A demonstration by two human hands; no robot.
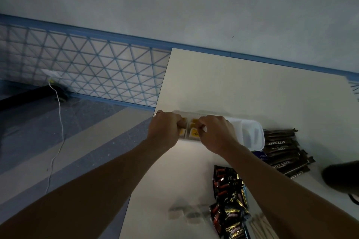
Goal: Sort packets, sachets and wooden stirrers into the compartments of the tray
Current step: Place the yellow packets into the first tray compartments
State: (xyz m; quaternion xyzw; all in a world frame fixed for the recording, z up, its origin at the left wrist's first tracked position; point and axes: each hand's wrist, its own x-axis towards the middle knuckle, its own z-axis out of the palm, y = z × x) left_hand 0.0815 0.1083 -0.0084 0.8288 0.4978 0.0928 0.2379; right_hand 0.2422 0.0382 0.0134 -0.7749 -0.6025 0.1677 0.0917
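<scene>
A clear plastic tray [256,132] lies across the near-left part of a white table [242,87]. Its left compartments hold white and yellow tea packets [194,133]. Both hands hover over those compartments. My left hand [165,130] has its fingers curled on the packets in the leftmost compartment. My right hand [217,134] pinches the top of a yellow tea packet beside it. The right-hand compartments of the tray look pale and bare. Wooden stirrers [260,227] lie at the bottom edge.
Dark brown stick sachets [283,153] are piled right of the tray. Black and red coffee packets [229,200] lie near my right forearm. A dark round object [342,176] sits at the right edge. The table's left edge drops to a tiled floor with a white cable [58,122].
</scene>
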